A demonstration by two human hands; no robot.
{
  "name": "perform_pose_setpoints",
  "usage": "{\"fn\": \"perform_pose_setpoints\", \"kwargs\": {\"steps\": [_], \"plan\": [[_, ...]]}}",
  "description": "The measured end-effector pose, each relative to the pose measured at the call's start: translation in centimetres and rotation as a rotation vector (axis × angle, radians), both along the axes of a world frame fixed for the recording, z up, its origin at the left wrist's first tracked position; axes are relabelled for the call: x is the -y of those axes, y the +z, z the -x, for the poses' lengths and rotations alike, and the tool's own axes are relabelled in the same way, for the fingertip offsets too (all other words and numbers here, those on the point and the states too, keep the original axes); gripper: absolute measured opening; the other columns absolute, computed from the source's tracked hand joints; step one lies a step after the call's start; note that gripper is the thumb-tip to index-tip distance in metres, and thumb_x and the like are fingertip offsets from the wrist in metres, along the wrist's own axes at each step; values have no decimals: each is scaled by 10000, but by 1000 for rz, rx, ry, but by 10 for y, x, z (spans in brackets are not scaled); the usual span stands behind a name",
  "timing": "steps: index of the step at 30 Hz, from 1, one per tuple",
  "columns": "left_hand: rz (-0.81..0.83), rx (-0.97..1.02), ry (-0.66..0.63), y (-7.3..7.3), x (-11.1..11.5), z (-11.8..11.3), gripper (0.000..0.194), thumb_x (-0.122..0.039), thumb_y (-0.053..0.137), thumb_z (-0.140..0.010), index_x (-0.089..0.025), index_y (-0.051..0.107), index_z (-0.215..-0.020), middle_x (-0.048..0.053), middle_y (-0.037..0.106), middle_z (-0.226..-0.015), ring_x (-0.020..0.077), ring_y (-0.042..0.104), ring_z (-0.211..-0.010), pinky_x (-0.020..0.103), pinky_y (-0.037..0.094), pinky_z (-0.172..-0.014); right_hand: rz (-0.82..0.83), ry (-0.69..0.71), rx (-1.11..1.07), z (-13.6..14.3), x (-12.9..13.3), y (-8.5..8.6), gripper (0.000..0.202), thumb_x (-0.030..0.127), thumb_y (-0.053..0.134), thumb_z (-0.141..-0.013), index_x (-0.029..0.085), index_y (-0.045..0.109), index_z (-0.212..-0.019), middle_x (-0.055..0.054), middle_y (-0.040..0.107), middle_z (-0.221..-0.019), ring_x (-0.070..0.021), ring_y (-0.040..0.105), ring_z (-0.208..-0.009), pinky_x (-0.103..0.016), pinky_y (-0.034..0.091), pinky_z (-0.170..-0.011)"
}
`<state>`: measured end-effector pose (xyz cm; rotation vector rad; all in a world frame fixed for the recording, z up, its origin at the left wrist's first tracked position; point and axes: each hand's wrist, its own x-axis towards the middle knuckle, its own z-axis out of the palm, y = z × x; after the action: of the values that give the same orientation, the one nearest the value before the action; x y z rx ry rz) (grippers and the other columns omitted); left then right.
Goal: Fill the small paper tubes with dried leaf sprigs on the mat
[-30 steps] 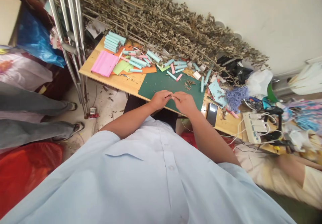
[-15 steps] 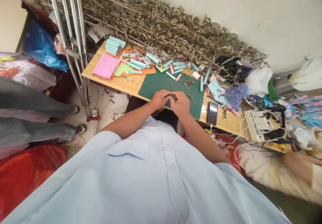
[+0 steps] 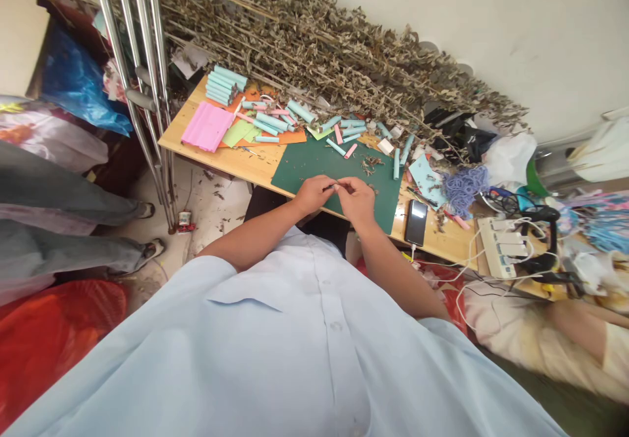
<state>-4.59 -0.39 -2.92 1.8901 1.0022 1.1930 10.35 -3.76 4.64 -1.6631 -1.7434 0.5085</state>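
Observation:
My left hand [image 3: 314, 194] and my right hand [image 3: 356, 200] meet over the front edge of the green mat [image 3: 314, 158]. Between their pinched fingertips is a small dark bit, too small to make out. Dried leaf crumbs [image 3: 372, 164] lie on the mat beyond my right hand. Blue paper rolls [image 3: 301, 111] and short pink rolls [image 3: 338, 133] are scattered along the mat's far edge. More blue rolls [image 3: 223, 85] are stacked at the table's left, behind pink paper sheets [image 3: 207, 126].
Dried plant stalks [image 3: 304, 37] lie behind the table. A phone [image 3: 415, 222], purple string [image 3: 464, 187] and a power strip [image 3: 495, 247] are on the right. Metal crutches [image 3: 142, 70] and a standing person's legs [image 3: 63, 194] are on the left; another person's arm [image 3: 580, 332] is at right.
My right hand has shifted slightly right and its fingers have drawn into a tighter pinch. My left hand has barely moved. The camera view has shifted a little.

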Motion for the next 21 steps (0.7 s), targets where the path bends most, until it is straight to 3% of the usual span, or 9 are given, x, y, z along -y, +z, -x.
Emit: {"fn": "perform_pose_setpoints", "kwargs": {"steps": [6, 13, 21], "plan": [[25, -20, -18, 4, 2, 1, 177, -206, 622, -957, -187, 780, -1036, 67, 755, -974, 179, 678, -921, 307, 534, -877, -26, 79, 30, -7, 1, 1, 206, 324, 592, -928, 237, 778, -913, -77, 773, -967, -245, 709, -926, -419, 572, -907], [26, -43, -26, 5, 2, 1, 201, -144, 597, -937, -187, 768, -1033, 62, 750, -990, 181, 676, -956, 302, 526, -894, -98, 249, 348, -13, 11, 8, 338, 305, 479, -1027, 253, 796, -1134, -110, 771, -1138, -262, 694, -1106, -423, 551, -1007], [29, -42, -6, 7, 3, 1, 168, -185, 616, -946, -181, 770, -1014, 66, 746, -974, 185, 678, -932, 306, 537, -883, -137, 245, 350, -21, 15, 9, 377, 343, 470, -1041, 260, 767, -1258, -120, 756, -1215, -274, 694, -1146, -435, 556, -1009]]}}
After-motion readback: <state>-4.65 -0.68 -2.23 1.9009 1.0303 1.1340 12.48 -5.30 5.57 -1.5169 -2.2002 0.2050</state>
